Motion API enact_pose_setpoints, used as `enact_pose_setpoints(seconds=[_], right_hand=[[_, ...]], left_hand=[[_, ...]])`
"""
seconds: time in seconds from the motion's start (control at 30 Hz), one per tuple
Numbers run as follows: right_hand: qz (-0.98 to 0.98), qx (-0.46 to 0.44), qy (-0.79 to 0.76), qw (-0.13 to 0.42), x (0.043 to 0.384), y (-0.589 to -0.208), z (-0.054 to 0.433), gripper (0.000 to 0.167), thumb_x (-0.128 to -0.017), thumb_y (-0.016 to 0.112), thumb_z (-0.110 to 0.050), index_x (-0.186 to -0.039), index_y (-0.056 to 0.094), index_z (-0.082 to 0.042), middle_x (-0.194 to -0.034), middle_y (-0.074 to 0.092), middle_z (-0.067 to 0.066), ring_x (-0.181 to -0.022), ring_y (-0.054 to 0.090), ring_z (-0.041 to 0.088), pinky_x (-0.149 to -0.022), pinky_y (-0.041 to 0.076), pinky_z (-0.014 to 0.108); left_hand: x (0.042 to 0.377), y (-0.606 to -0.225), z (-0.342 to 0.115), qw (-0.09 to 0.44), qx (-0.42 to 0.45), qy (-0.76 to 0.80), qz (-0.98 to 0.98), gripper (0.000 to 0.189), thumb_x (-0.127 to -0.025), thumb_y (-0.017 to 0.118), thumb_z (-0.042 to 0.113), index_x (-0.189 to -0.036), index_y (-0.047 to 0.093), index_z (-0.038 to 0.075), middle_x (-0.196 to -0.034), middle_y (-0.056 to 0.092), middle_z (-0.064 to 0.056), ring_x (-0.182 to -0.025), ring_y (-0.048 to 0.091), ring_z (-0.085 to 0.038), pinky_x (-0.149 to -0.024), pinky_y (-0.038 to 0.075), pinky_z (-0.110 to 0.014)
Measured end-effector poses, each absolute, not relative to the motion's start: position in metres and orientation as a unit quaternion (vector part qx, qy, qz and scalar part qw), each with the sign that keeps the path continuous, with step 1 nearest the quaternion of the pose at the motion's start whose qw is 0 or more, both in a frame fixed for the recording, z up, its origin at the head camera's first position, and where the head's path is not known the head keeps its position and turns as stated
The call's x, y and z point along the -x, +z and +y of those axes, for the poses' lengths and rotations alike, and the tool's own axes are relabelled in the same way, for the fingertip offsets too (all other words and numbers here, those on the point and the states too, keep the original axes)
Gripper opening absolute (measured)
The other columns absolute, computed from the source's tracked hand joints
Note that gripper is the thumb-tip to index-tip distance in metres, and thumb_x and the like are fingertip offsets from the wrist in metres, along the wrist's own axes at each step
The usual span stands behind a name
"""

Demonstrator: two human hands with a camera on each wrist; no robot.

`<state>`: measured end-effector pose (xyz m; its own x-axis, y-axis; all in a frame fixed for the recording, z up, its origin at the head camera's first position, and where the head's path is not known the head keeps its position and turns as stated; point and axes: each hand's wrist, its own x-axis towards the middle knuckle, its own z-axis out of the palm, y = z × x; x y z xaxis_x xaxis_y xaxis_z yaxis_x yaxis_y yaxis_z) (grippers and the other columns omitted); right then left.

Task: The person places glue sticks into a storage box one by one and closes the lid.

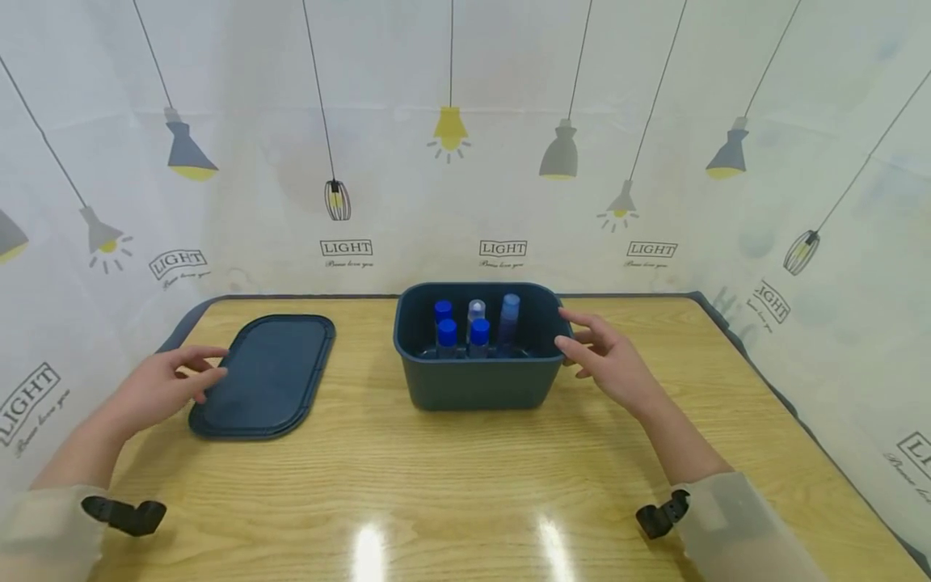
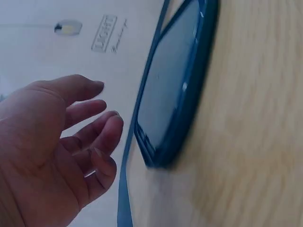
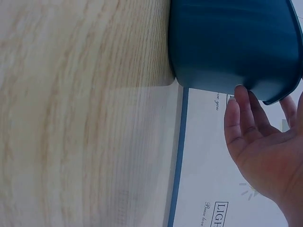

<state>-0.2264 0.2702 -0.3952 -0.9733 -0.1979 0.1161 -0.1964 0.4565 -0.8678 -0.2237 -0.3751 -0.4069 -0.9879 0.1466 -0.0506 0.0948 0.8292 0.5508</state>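
A dark blue plastic bin [image 1: 480,386] stands on the table with its top uncovered. Several small clear bottles, most with blue caps [image 1: 479,329], stand upright inside; their lower parts are partly hidden by the front wall. My right hand [image 1: 614,364] is at the bin's right end, thumb near the rim and fingers against or very near the outer wall [image 3: 227,52]. To the left, a flat dark blue lid [image 1: 269,376] lies on the table. Over its left edge hovers my left hand [image 1: 163,386], fingers loosely bent and holding nothing; the left wrist view shows a gap to the lid [image 2: 170,80].
The wooden table [image 1: 451,485] ends at a white wall covering [image 1: 407,178] printed with lamps, at the back and both sides. Bare wood lies between lid and bin and in front of them. Each wrist wears a black camera strap [image 1: 127,515].
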Motion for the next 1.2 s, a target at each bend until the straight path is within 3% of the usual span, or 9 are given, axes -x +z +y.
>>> enact_pose_setpoints(seconds=[0.13,0.27,0.5,0.73,0.9,1.07,1.2], right_hand=[[0.852,0.116,-0.511,0.001,0.226,-0.396,0.27,0.059,-0.112,0.064,-0.041,-0.167,0.049,-0.027,-0.149,0.065,0.021,-0.121,0.068,0.049,-0.087,0.061,0.035],[0.851,0.118,-0.512,0.001,0.226,-0.396,0.27,0.059,-0.112,0.064,-0.041,-0.167,0.049,-0.027,-0.149,0.066,0.02,-0.12,0.068,0.048,-0.087,0.061,0.035],[0.851,0.117,-0.512,0.003,0.227,-0.397,0.27,0.059,-0.112,0.063,-0.042,-0.167,0.048,-0.028,-0.149,0.066,0.02,-0.119,0.07,0.047,-0.087,0.061,0.036],[0.851,0.114,-0.513,0.0,0.225,-0.396,0.27,0.059,-0.112,0.064,-0.042,-0.168,0.048,-0.028,-0.148,0.066,0.021,-0.118,0.071,0.046,-0.086,0.062,0.035],[0.848,0.115,-0.518,-0.002,0.225,-0.398,0.27,0.059,-0.112,0.063,-0.041,-0.168,0.048,-0.028,-0.148,0.066,0.021,-0.119,0.071,0.048,-0.088,0.062,0.039],[0.847,0.116,-0.519,-0.004,0.224,-0.398,0.27,0.059,-0.113,0.062,-0.04,-0.168,0.047,-0.027,-0.148,0.066,0.022,-0.117,0.072,0.046,-0.089,0.063,0.042],[0.846,0.115,-0.521,-0.003,0.224,-0.399,0.27,0.059,-0.113,0.062,-0.041,-0.168,0.047,-0.029,-0.148,0.066,0.021,-0.118,0.071,0.046,-0.088,0.062,0.038]], left_hand=[[0.222,-0.418,-0.397,0.068,-0.044,0.264,0.961,0.061,-0.113,0.061,0.038,-0.157,0.053,-0.004,-0.13,0.066,-0.029,-0.098,0.066,-0.029,-0.071,0.051,-0.033],[0.221,-0.429,-0.409,0.07,-0.033,0.248,0.966,0.058,-0.111,0.065,0.035,-0.153,0.056,-0.005,-0.123,0.069,-0.026,-0.096,0.062,-0.028,-0.072,0.047,-0.033],[0.224,-0.439,-0.41,0.05,-0.021,0.238,0.97,0.055,-0.109,0.068,0.032,-0.148,0.06,-0.006,-0.118,0.069,-0.024,-0.096,0.061,-0.03,-0.075,0.043,-0.035],[0.226,-0.444,-0.403,0.01,-0.031,0.224,0.974,0.043,-0.11,0.063,0.022,-0.142,0.066,-0.007,-0.115,0.072,-0.026,-0.102,0.065,-0.039,-0.084,0.049,-0.048],[0.225,-0.443,-0.398,-0.008,-0.043,0.222,0.974,0.038,-0.109,0.062,0.015,-0.139,0.067,-0.008,-0.113,0.073,-0.025,-0.094,0.067,-0.032,-0.079,0.048,-0.041],[0.223,-0.438,-0.393,-0.004,-0.034,0.226,0.973,0.041,-0.111,0.06,0.017,-0.144,0.065,-0.006,-0.12,0.072,-0.028,-0.099,0.066,-0.035,-0.079,0.048,-0.038],[0.224,-0.431,-0.39,-0.003,-0.027,0.237,0.971,0.043,-0.113,0.057,0.019,-0.149,0.062,-0.004,-0.12,0.073,-0.029,-0.095,0.064,-0.031,-0.075,0.047,-0.035]])
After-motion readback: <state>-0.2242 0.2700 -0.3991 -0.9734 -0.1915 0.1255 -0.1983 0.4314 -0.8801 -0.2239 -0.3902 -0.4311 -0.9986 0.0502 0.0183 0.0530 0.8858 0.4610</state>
